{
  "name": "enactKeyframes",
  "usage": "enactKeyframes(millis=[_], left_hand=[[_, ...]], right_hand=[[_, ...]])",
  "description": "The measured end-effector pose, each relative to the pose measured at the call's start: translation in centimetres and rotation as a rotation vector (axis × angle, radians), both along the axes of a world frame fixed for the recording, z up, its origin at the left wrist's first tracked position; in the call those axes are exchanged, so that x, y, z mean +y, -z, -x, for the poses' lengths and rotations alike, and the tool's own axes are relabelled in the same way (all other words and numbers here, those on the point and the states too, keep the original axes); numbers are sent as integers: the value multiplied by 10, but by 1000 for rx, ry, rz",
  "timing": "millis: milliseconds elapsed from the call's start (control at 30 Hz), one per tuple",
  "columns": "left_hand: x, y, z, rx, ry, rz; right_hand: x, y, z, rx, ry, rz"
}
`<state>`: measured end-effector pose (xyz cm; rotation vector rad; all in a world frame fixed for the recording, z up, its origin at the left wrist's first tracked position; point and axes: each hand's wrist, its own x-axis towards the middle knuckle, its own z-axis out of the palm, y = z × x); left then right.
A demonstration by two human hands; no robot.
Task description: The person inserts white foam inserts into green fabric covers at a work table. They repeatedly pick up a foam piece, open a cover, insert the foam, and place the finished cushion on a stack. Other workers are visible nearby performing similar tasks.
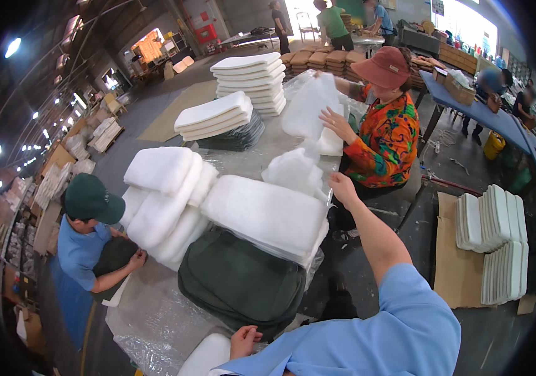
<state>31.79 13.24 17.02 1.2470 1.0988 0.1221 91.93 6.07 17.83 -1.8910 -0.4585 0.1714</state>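
A dark green fabric cover (240, 279), folded or stacked, lies on the plastic-covered table in front of me. At its near edge is my left hand (244, 341), fingers curled; whether they grip the fabric is hidden. A white foam pad (208, 356) lies beside that hand, partly cut off. My right arm reaches forward, and my right hand (344, 190) is closed beside the stack of white wadding sheets (265, 207). What its fingers hold, if anything, I cannot make out. Just past it sits a loose crumpled piece of white wadding (293, 169).
At the left, a person in a dark cap (96, 198) holds dark fabric. Across the table, a person in a red cap (381, 67) handles a translucent white sheet (312, 106). White pad stacks (249, 75) stand farther back; more pads (503, 244) rest on cardboard at right.
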Motion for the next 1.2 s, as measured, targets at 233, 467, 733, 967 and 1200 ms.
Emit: enactKeyframes(millis=[233, 467, 733, 967, 1200], left_hand=[[0, -28, -32, 50, -182, -69], [25, -140, -218, -265, -120, -303], [97, -174, -455, -446, 10, -500], [181, -182, -570, -279, -172, -1057], [316, -245, -499, 81, -259, -1336]], right_hand=[[76, 23, -59, 362, -238, 124], [166, -92, -97, 442, -818, -42], [235, -268, -107, 548, -909, -424], [248, -326, -130, 459, -932, -530], [244, -339, -185, 374, -759, -591]])
